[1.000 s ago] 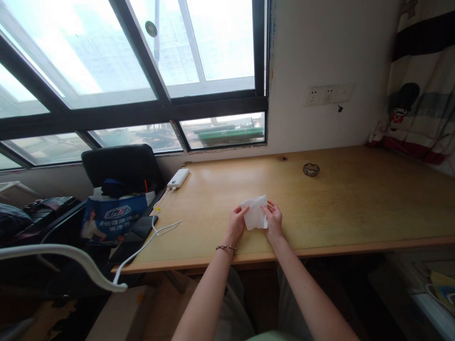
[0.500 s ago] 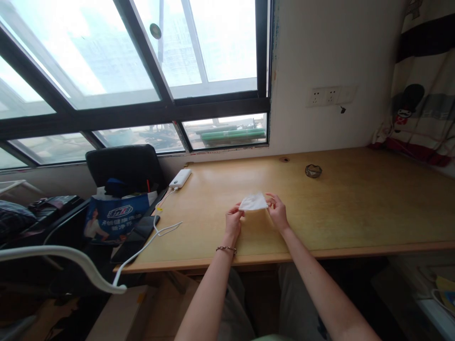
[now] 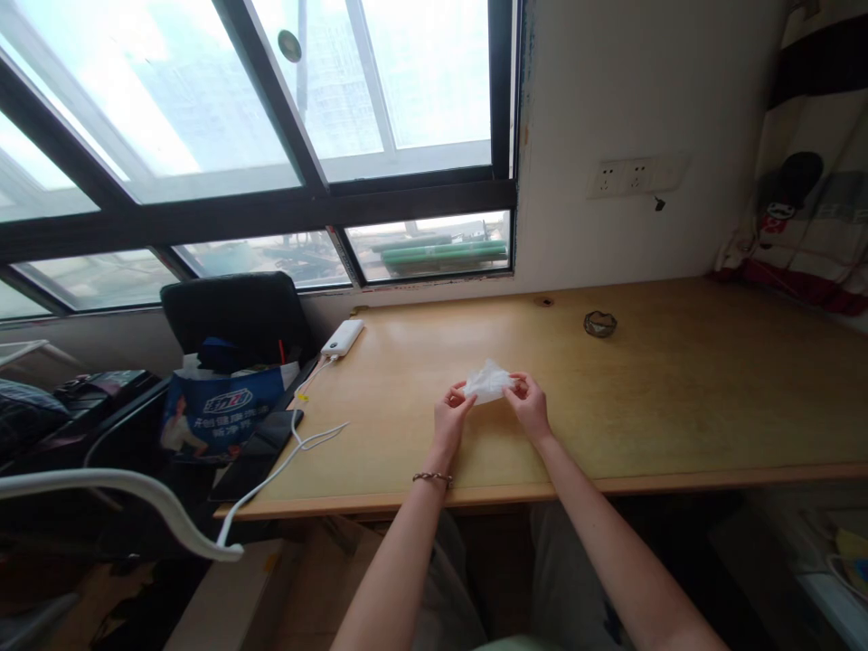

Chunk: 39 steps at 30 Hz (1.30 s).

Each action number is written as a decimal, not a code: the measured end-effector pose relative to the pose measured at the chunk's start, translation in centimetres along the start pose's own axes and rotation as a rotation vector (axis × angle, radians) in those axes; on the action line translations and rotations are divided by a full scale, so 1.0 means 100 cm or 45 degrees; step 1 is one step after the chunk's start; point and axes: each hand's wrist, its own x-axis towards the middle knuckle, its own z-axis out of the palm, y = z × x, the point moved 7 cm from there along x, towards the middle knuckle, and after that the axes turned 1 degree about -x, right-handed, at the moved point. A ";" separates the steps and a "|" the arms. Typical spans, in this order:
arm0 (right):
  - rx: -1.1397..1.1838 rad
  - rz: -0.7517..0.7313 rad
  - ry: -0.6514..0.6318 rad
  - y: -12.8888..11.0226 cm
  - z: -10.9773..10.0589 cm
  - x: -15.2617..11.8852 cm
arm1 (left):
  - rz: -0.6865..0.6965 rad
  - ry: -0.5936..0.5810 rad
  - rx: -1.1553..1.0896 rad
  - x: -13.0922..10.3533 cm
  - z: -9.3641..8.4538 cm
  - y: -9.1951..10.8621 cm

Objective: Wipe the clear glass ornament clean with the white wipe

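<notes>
Since the frame half a second back, the white tissue (image 3: 488,382) has gone from a flat, spread sheet to a bunched, crumpled wad, and both hands have drawn closer together around it. One second back it lay as a square sheet lower between the hands.

The left hand (image 3: 451,418) pinches the wad's left edge between thumb and fingertips; the right hand (image 3: 529,404) pinches its right edge, fingers curled in. Both grips are closed on the tissue, which sits between the two hands just above the wooden desk (image 3: 678,398); whether it touches the desktop I cannot tell. A beaded bracelet (image 3: 431,476) circles the left wrist.

Beyond the grip and to its right, well apart, a small round dish (image 3: 600,323) rests on the desk; what it holds is too small to make out. Beyond and to the left of the grip, a white power bank (image 3: 343,337) lies near the window wall, with a white cable (image 3: 298,443) running from it toward the desk's near left corner. A dark phone (image 3: 261,443) lies at the desk's left edge, beside the cable.

Farther left of the grip, off the desk, a blue printed bag (image 3: 221,411) sits on a black chair (image 3: 234,316); its mouth is open, with something white and something dark blue showing at the top.
</notes>
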 end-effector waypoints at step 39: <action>0.620 0.179 0.020 0.005 -0.001 0.009 | -0.423 -0.398 0.083 -0.009 0.026 -0.014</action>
